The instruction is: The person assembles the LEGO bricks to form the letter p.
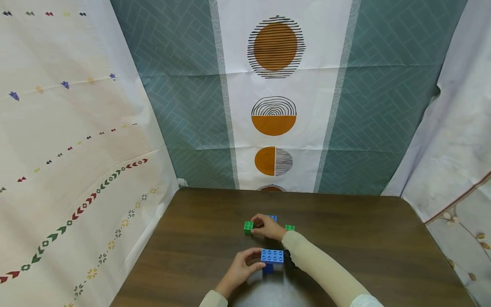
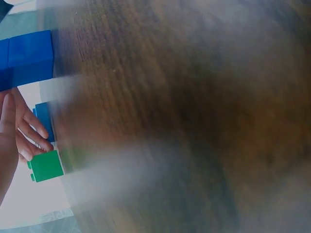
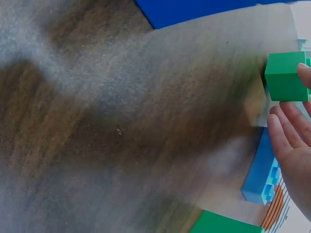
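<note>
My left hand (image 1: 243,266) grips the left end of a blue toy-brick stack (image 1: 272,256), thumb in front and fingers behind. The stack has a wide eight-stud brick on top of a narrower, darker blue piece, and its side (image 2: 31,58) fills the upper corner of the left wrist view. Farther back, my right hand (image 1: 270,228) pinches a small green toy brick (image 1: 248,227) from its right side. That green brick (image 3: 285,77) shows the thumb (image 3: 305,75) over its studded side. Beyond the right hand lies a blue brick (image 3: 261,170), mostly hidden in the head view.
A second green brick (image 1: 290,228) stands right of my right hand, partly behind the wrist. The bricks are on a dark wooden table (image 1: 345,256). Patterned cloths hang behind it (image 1: 192,106) and along both sides. My right forearm (image 1: 326,268) crosses the table's front middle.
</note>
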`<control>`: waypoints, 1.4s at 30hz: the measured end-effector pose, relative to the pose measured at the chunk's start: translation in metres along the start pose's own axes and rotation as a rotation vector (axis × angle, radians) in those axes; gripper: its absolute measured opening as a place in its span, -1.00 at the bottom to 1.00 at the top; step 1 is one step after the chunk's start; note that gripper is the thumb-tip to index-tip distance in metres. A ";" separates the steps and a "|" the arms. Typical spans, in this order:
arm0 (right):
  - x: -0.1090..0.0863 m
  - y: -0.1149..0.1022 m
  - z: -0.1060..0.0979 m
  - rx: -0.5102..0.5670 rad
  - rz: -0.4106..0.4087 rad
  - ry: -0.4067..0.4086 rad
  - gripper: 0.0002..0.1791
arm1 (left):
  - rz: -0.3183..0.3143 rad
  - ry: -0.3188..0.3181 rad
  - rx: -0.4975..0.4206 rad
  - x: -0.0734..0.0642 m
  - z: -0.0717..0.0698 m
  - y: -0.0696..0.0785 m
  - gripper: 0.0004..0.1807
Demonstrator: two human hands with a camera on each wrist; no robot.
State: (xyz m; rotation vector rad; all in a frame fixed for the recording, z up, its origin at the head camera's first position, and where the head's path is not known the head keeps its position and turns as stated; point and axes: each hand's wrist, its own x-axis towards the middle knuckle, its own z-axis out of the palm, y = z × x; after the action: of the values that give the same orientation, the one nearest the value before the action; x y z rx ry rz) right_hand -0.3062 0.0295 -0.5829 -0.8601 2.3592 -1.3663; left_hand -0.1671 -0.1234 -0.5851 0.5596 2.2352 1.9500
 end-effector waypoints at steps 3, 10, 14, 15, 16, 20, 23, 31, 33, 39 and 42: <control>0.000 -0.005 -0.004 0.016 -0.017 0.000 -0.70 | 0.023 -0.003 -0.006 0.001 -0.001 -0.004 -0.65; -0.006 -0.022 -0.012 0.018 -0.047 -0.008 -0.69 | -0.011 -0.006 0.006 -0.001 0.001 0.005 -0.66; -0.010 -0.025 -0.018 0.022 -0.060 -0.001 -0.69 | -0.016 -0.012 0.010 -0.002 0.002 0.019 -0.66; -0.011 -0.025 -0.020 0.023 -0.065 0.002 -0.68 | -0.016 -0.013 0.010 -0.003 0.002 0.022 -0.66; -0.012 -0.025 -0.021 0.033 -0.069 0.004 -0.68 | -0.017 -0.015 0.010 -0.003 0.002 0.026 -0.67; -0.018 -0.025 -0.029 0.059 -0.062 0.011 -0.66 | -0.020 -0.018 0.016 -0.003 0.002 0.030 -0.67; -0.023 -0.026 -0.034 0.077 -0.051 0.012 -0.65 | -0.014 -0.019 0.011 -0.003 0.002 0.029 -0.67; -0.037 -0.036 -0.042 0.082 -0.041 0.023 -0.63 | -0.013 -0.016 -0.003 -0.003 0.000 0.026 -0.67; -0.040 -0.038 -0.044 0.080 -0.037 0.025 -0.64 | -0.005 -0.015 0.000 -0.003 0.000 0.026 -0.67; -0.050 -0.043 -0.048 0.112 -0.055 0.020 -0.64 | 0.013 -0.021 0.004 -0.003 -0.001 0.026 -0.66; -0.056 -0.046 -0.051 0.118 -0.069 0.016 -0.63 | 0.022 -0.022 0.007 -0.002 0.000 0.026 -0.66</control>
State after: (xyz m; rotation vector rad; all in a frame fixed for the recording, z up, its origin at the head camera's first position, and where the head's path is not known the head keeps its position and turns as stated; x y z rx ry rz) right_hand -0.2720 0.0823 -0.5206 -0.9079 2.2540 -1.5280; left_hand -0.1599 -0.1219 -0.5597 0.6055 2.2337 1.9373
